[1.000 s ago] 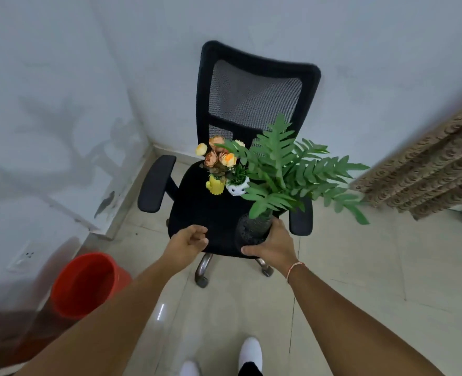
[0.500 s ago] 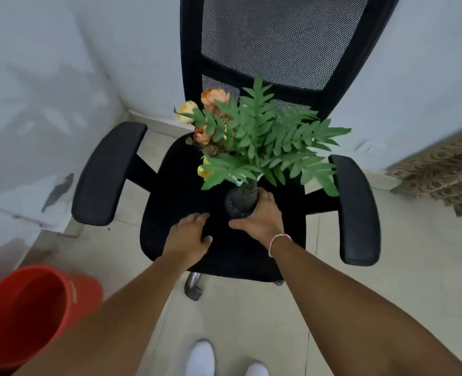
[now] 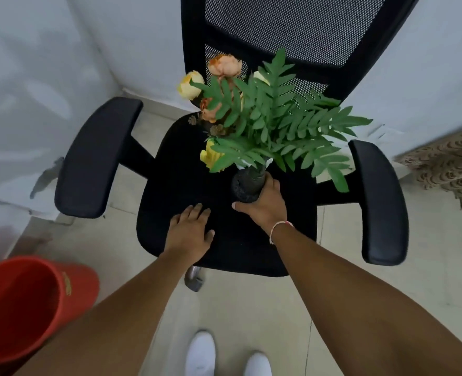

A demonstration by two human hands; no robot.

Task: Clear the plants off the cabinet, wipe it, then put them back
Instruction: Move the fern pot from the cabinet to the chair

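A green fern plant [image 3: 281,126] in a dark textured pot [image 3: 246,185] stands over the seat of a black office chair [image 3: 186,180]. My right hand [image 3: 265,204] grips the pot from its right side. My left hand [image 3: 189,232] lies flat on the seat, left of the pot, fingers spread. Behind the fern stand an orange and yellow flower bunch [image 3: 219,77] and a yellow pot [image 3: 209,157], partly hidden by the fronds. A small white pot is mostly hidden. The cabinet is out of view.
A red bucket [image 3: 26,305] lies on the tiled floor at lower left. White walls meet in a corner behind the chair. A patterned brown curtain [image 3: 446,164] hangs at right. The chair's armrests [image 3: 96,156] flank the seat. My white shoes [image 3: 200,354] are below.
I have stepped closer, so the chair fills more of the view. My right hand has carried the fern pot from the seat's front edge over the seat. My left hand has flattened on the seat.
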